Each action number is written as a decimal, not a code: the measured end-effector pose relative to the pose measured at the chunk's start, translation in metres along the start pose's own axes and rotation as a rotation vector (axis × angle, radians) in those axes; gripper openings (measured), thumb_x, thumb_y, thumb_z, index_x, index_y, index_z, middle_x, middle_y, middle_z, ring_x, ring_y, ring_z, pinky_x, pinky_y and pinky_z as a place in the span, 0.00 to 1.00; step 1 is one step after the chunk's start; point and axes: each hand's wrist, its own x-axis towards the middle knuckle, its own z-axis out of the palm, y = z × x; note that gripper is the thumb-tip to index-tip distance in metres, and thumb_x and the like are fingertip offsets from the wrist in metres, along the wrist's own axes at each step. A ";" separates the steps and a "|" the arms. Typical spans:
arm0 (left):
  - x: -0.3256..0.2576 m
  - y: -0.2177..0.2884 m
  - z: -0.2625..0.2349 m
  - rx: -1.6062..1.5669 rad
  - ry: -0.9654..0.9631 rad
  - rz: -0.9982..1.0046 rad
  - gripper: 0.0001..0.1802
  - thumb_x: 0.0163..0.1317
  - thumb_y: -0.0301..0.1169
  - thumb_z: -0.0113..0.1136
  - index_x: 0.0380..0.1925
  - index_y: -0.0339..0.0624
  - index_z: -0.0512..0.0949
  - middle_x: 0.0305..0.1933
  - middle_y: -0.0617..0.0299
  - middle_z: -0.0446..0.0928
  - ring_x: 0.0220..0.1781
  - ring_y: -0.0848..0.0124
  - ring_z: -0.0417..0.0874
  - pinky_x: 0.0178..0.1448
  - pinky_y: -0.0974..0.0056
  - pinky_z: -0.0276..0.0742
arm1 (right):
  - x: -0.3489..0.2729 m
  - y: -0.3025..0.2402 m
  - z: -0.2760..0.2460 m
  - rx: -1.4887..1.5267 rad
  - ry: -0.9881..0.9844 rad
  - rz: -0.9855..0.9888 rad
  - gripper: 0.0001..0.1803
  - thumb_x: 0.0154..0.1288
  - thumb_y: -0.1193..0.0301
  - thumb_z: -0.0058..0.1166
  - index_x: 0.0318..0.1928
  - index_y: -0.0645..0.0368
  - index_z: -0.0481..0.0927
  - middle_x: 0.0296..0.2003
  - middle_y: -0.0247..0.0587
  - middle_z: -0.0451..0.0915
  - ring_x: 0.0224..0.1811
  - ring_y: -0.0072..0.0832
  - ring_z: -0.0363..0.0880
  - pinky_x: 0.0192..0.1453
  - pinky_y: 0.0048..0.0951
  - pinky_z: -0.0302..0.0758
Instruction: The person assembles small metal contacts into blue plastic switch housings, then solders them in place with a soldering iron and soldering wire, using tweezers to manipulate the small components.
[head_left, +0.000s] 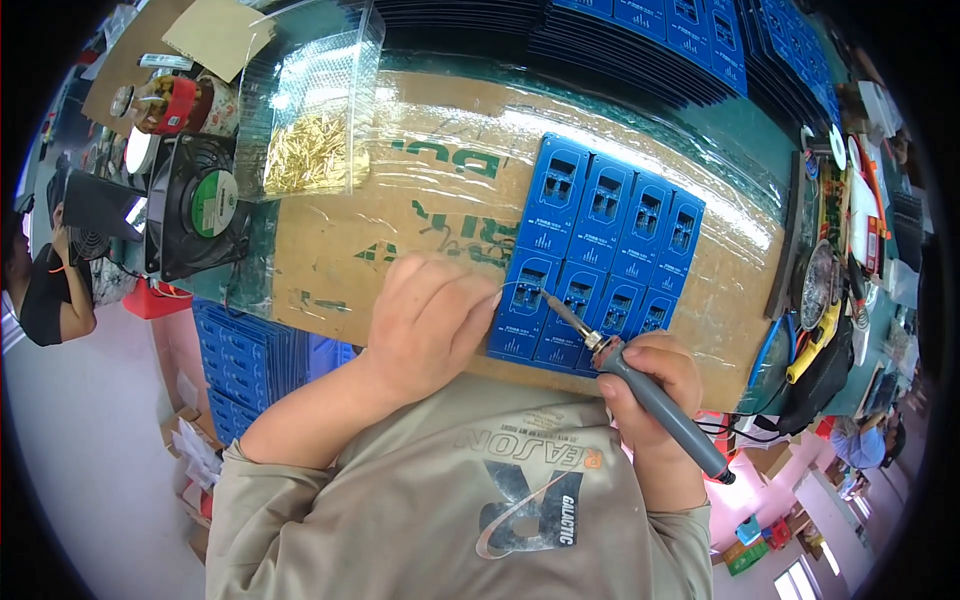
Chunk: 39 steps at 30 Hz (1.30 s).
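Note:
A blue circuit board panel [592, 262], divided into several like sections, lies on the brown sheet before me. My right hand [650, 385] is wrapped round the grey handle of a soldering iron [665, 408]. Its tip reaches the lower left section of the panel. Beside the panel's left edge, my left hand [428, 312] is closed in a pinch. From its fingertips a thin wire, apparently solder [510, 284], curves toward the iron's tip. Whether the wire touches the tip is too small to tell.
A clear plastic box [310, 110] of gold-coloured pins stands at the back left, near a black fan [198, 205] and a jar [170, 105]. Stacked blue boards [650, 45] line the back. Yellow-handled tools [815, 342] and a cable lie right. Another person [55, 290] sits far left.

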 end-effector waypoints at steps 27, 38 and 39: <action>-0.001 -0.004 0.004 -0.014 -0.017 0.017 0.12 0.53 0.22 0.70 0.38 0.41 0.81 0.35 0.59 0.78 0.38 0.59 0.79 0.46 0.57 0.73 | 0.009 -0.001 0.001 -0.075 -0.020 -0.075 0.24 0.49 0.73 0.78 0.43 0.60 0.76 0.30 0.43 0.84 0.28 0.33 0.84 0.28 0.28 0.78; -0.001 -0.004 0.004 -0.021 -0.031 0.020 0.13 0.52 0.22 0.70 0.39 0.41 0.81 0.36 0.58 0.78 0.38 0.58 0.79 0.46 0.56 0.73 | 0.007 0.001 0.002 -0.059 -0.011 -0.071 0.24 0.50 0.72 0.78 0.44 0.60 0.76 0.30 0.44 0.84 0.27 0.33 0.84 0.28 0.28 0.78; -0.001 -0.004 0.004 -0.020 -0.031 0.019 0.13 0.52 0.22 0.70 0.39 0.41 0.81 0.36 0.58 0.78 0.38 0.58 0.79 0.46 0.56 0.73 | 0.007 0.001 0.002 -0.058 -0.012 -0.071 0.24 0.50 0.72 0.78 0.44 0.60 0.76 0.30 0.44 0.84 0.27 0.33 0.84 0.28 0.28 0.78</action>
